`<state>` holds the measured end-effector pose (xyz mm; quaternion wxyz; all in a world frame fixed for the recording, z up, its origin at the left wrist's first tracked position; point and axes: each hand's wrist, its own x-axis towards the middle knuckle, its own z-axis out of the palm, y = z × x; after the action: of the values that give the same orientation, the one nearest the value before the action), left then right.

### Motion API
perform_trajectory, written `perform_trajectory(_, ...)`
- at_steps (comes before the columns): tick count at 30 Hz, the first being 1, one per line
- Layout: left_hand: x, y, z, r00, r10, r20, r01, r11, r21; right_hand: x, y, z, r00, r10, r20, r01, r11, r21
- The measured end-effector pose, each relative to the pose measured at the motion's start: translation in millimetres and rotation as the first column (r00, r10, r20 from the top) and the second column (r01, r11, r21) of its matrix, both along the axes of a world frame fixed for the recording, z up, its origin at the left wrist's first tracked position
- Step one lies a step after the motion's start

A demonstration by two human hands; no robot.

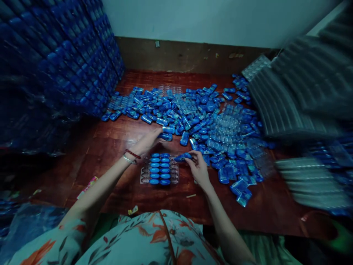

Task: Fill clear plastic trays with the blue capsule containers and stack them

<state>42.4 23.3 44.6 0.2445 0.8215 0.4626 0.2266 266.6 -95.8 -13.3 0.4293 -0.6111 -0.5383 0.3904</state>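
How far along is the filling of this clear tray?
Partly done: the middle columns of the tray hold blue packs. The right hand pinches another pack; the left hand is at two packs by the pile, its grip unclear. Left, it seems: the outer cells, which look empty.

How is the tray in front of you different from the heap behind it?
The tray has blue pieces lined up in two columns, while the heap lies jumbled at all angles. The tray is compact; the heap spreads widely. Both sit on the reddish-brown table.
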Motion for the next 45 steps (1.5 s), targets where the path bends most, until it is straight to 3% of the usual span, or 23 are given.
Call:
perform_trajectory(3, -43, -17, -5.0, 0.999, -0.042, 0.017, 0.042, 0.999, 0.017, -12, 12, -7.8, 0.994, 0.062, 0.085, -0.068, 0.995, 0.07)
perform_trajectory(5, -68, -32, -12.3, 0.999, 0.008, 0.036, -0.009, 0.999, 0.036, -14, 16, -8.7, 0.967, 0.126, 0.221, -0.157, 0.979, 0.129)
perform_trajectory(9, -92, -65, -25.9, 0.99, 0.12, 0.074, -0.119, 0.993, -0.021, -7, 17, 0.0, 0.829, 0.313, 0.462, -0.427, 0.89, 0.162)
perform_trajectory(13, -86, -78, -35.8, 0.981, 0.166, 0.1, -0.163, 0.986, -0.038, -2, 18, 9.8, 0.666, 0.395, 0.633, -0.557, 0.827, 0.071)
perform_trajectory(18, -76, -71, -41.0, 1.0, -0.012, -0.013, 0.013, 0.996, 0.088, -1, 20, 17.0, 0.504, 0.417, 0.757, -0.614, 0.789, -0.026)
perform_trajectory(21, -76, -66, -33.7, 0.97, -0.138, -0.201, 0.164, 0.979, 0.118, -3, 21, 26.2, 0.387, 0.423, 0.819, -0.64, 0.763, -0.091)
perform_trajectory(24, -73, -62, -21.7, 0.894, -0.25, -0.373, 0.304, 0.948, 0.095, -11, 26, 38.7, 0.27, 0.449, 0.852, -0.668, 0.725, -0.17)
perform_trajectory(28, -61, -58, -13.0, 0.816, -0.341, -0.467, 0.396, 0.918, 0.021, -25, 31, 50.0, 0.196, 0.486, 0.852, -0.681, 0.692, -0.239)
perform_trajectory(32, -60, -53, -11.6, 0.86, -0.338, -0.382, 0.319, 0.941, -0.115, -28, 30, 51.4, 0.223, 0.509, 0.831, -0.642, 0.719, -0.268)
perform_trajectory(35, -71, -38, -4.7, 0.899, -0.356, -0.256, 0.302, 0.926, -0.226, -14, 31, 46.6, 0.37, 0.544, 0.753, -0.643, 0.735, -0.216)
perform_trajectory(37, -74, -22, 1.9, 0.908, -0.387, -0.16, 0.337, 0.903, -0.267, -1, 36, 40.1, 0.52, 0.482, 0.705, -0.569, 0.811, -0.135)
perform_trajectory(39, -67, -2, 5.5, 0.932, -0.354, -0.081, 0.323, 0.91, -0.259, 8, 47, 31.7, 0.608, 0.301, 0.734, -0.372, 0.926, -0.072)
perform_trajectory(41, -46, 17, 1.8, 0.952, -0.302, -0.059, 0.283, 0.934, -0.218, 9, 60, 23.6, 0.544, 0.164, 0.823, -0.197, 0.978, -0.064)
perform_trajectory(45, 15, 44, -25.6, 0.939, -0.3, -0.169, 0.283, 0.952, -0.119, -11, 83, 14.1, 0.274, 0.21, 0.938, -0.143, 0.974, -0.176)
